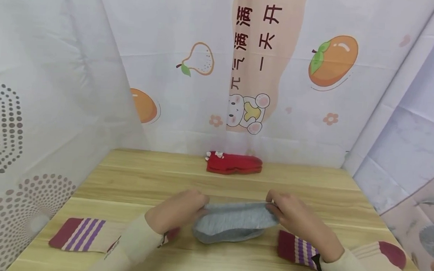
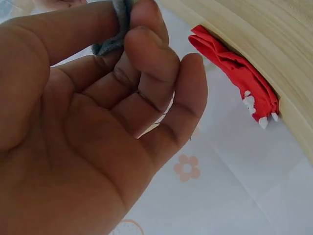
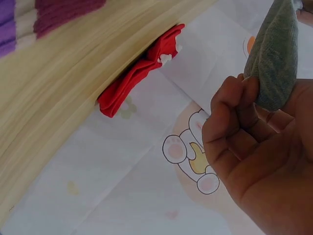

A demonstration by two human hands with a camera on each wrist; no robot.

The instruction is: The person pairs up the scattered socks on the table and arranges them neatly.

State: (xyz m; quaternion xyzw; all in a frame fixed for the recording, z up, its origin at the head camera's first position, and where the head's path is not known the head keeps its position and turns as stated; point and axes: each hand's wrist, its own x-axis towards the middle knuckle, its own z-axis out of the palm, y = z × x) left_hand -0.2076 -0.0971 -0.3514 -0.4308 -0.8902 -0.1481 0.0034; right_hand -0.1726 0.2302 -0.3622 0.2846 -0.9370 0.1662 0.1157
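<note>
A grey sock [image 1: 232, 218] is stretched sideways between the two hands, over the middle of the wooden table. My left hand [image 1: 178, 211] pinches its left end between thumb and fingers; in the left wrist view a bit of grey knit [image 2: 119, 32] shows there. At the other end, my right hand [image 1: 298, 220] grips the sock near its upper corner. The right wrist view shows the grey fabric [image 3: 276, 61] hanging folded between thumb and fingertips. Under the left forearm lies a cream sock [image 1: 84, 235] with purple stripes and a maroon end; a similar one [image 1: 375, 259] lies under the right forearm.
A folded red sock [image 1: 234, 164] with white trim lies at the back edge of the wooden table [image 1: 143, 176]. Behind it hangs a white curtain [image 1: 164, 20] printed with fruit and writing. More fabric [image 1: 46, 112] closes off the left side.
</note>
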